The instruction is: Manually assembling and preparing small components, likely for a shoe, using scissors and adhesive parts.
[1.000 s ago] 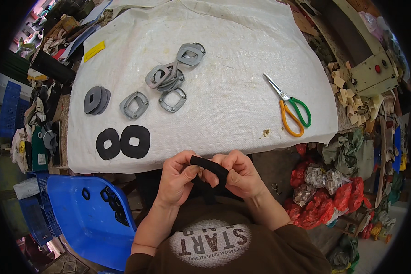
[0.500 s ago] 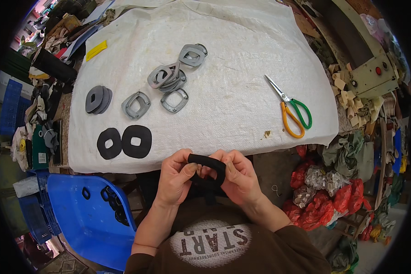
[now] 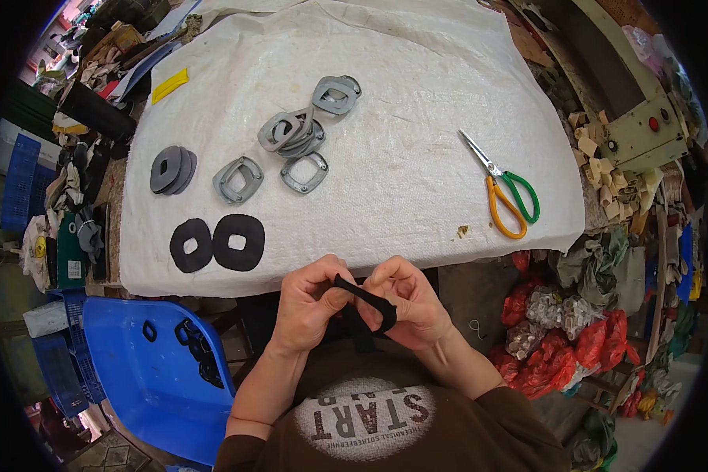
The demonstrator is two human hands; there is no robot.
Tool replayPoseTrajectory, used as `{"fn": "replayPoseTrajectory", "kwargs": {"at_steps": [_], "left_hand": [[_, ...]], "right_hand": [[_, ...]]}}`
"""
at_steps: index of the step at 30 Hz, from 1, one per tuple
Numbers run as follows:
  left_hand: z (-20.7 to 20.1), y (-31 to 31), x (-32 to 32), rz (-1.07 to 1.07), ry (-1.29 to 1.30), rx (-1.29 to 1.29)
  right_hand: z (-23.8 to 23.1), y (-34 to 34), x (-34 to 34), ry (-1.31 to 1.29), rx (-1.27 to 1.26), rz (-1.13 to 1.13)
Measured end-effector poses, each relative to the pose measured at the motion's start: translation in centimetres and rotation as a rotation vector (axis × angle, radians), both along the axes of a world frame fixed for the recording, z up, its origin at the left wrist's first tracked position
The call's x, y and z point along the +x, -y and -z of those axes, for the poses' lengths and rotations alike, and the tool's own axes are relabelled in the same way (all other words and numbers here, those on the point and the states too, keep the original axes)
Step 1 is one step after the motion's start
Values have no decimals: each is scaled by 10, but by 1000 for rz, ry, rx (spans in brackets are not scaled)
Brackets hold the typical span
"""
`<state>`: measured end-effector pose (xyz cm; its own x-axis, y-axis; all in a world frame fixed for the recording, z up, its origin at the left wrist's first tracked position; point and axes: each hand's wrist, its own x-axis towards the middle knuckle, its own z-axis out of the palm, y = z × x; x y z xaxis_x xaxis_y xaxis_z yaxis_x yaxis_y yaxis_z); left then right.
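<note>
Scanning left to right, what could go wrong?

Two flat black rounded-square pads with square holes (image 3: 244,261) sit near the front edge of the white woven sheet (image 3: 409,197), so a snagged sheet could drag them off, I reckon. Then the left hand (image 3: 303,312) pinches one end of a bent, soft-looking black piece (image 3: 370,300), just off the table edge; the right hand (image 3: 417,311) pinches the other end. Uneven pulling could crease it, and a loose pinch could drop it.

Any brands or writing?

Far left, a tiny white label (image 3: 74,270), unreadable. Middle, bold dark capitals on the brown shirt's pale oval print (image 3: 366,421). No brands I can spot.
</note>
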<state>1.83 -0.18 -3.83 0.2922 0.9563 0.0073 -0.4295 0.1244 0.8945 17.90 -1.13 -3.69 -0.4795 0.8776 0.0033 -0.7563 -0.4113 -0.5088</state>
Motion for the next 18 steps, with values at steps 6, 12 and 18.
{"fn": "replayPoseTrajectory", "kwargs": {"at_steps": [6, 12, 18], "left_hand": [[0, 1, -2, -45, 6, -109], [-2, -3, -4, -28, -56, 30], [5, -5, 1, -49, -30, 79]], "right_hand": [[-11, -5, 9, 316, 161, 131], [-13, -5, 6, 343, 240, 183], [-19, 3, -7, 88, -71, 155]]}}
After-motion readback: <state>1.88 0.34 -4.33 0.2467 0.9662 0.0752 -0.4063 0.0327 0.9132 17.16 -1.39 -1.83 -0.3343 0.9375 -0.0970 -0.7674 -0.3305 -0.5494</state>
